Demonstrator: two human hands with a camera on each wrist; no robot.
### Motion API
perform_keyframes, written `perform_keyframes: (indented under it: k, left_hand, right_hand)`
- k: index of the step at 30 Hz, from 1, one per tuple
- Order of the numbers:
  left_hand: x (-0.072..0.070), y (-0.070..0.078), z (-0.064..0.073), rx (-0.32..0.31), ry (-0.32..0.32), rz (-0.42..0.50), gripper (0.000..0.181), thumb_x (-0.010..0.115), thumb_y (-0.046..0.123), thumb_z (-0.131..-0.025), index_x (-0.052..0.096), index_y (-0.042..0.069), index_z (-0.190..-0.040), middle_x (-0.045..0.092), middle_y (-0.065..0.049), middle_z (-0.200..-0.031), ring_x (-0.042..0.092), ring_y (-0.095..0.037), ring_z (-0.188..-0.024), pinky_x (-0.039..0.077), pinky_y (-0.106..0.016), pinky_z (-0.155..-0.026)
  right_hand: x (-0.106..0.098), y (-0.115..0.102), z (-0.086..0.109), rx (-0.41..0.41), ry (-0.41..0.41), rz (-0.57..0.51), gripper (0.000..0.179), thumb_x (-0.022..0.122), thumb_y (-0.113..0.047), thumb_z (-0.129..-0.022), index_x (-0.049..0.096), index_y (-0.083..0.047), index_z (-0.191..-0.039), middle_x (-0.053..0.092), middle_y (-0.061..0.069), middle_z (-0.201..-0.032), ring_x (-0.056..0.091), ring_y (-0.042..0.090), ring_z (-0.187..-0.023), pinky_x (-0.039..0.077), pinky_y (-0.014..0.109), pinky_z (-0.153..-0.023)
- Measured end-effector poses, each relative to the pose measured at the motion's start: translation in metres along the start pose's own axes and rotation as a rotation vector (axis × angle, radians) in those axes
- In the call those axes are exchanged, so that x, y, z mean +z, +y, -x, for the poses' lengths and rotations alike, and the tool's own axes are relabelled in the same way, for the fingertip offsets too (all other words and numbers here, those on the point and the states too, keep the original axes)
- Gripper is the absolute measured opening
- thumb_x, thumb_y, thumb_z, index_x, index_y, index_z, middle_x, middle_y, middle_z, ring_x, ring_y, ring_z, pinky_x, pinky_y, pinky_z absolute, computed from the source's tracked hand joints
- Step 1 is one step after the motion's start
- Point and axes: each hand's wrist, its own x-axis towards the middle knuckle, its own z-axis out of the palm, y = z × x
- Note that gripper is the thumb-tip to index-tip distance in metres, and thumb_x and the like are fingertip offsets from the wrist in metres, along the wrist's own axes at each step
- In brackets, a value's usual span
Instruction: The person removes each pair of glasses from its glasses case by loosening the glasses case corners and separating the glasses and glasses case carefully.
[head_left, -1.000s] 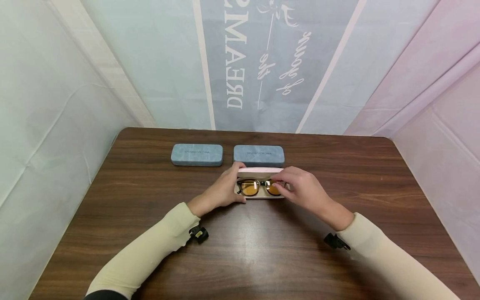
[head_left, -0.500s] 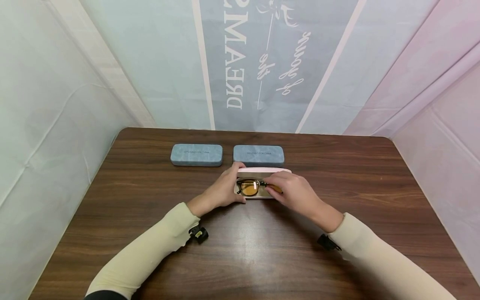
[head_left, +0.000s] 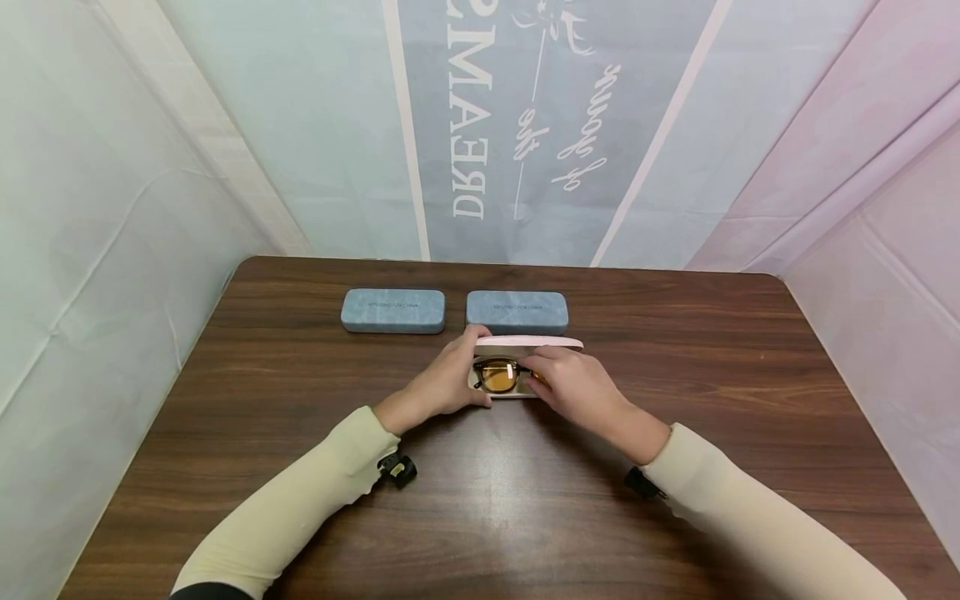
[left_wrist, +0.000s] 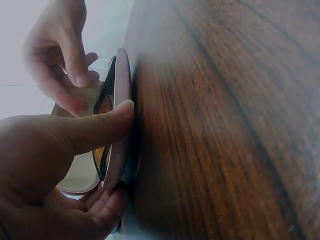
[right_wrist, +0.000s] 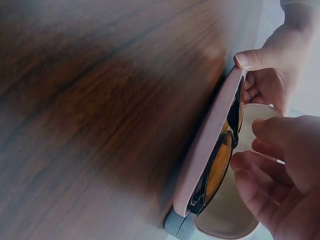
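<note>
Left hand (head_left: 447, 383) grips the pink case (right_wrist: 207, 137), thumb nearside. Right hand (head_left: 576, 387) hovers over the glasses (head_left: 498, 377), fingers loosely bent.

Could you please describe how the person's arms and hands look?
The left hand and right hand wear no gloves. The left sleeve and right sleeve are cream; black cloth borders the left. On the wrists, the left device and right device are black; the left bears a yellowish mark.
</note>
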Motion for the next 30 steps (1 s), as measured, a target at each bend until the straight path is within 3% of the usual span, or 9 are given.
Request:
perform_keyframes:
  k: [10,16,30]
  left_hand:
    - [0.000,-0.001,0.000,0.023,0.010,0.006,0.091,0.094,0.009,-0.072,0.034,0.008,-0.140,0.056,-0.015,-0.132,0.054,-0.029,-0.124,0.044,-0.043,-0.105]
    - [0.000,-0.001,0.000,0.027,0.006,0.009,0.090,0.094,0.009,-0.073,0.034,0.008,-0.139,0.056,-0.016,-0.133,0.054,-0.030,-0.125,0.044,-0.042,-0.105]
    - [0.000,-0.001,0.000,0.020,0.005,0.008,0.091,0.094,0.010,-0.073,0.033,0.008,-0.140,0.055,-0.017,-0.134,0.055,-0.030,-0.124,0.045,-0.043,-0.104]
  right_hand:
    - [0.004,-0.007,-0.005,0.095,-0.040,0.087,0.018,0.081,-0.015,-0.088,0.076,-0.009,-0.103,0.069,0.002,-0.089,0.066,0.017,-0.069,0.051,0.037,-0.051]
    - [0.007,-0.011,-0.008,0.133,-0.086,0.149,0.013,0.079,-0.011,-0.088,0.075,-0.010,-0.100,0.067,0.003,-0.087,0.064,0.018,-0.061,0.049,0.038,-0.047]
    - [0.015,-0.013,-0.012,0.161,-0.063,0.238,0.006,0.074,-0.005,-0.087,0.073,-0.011,-0.087,0.063,0.003,-0.077,0.060,0.020,-0.052,0.043,0.037,-0.039]
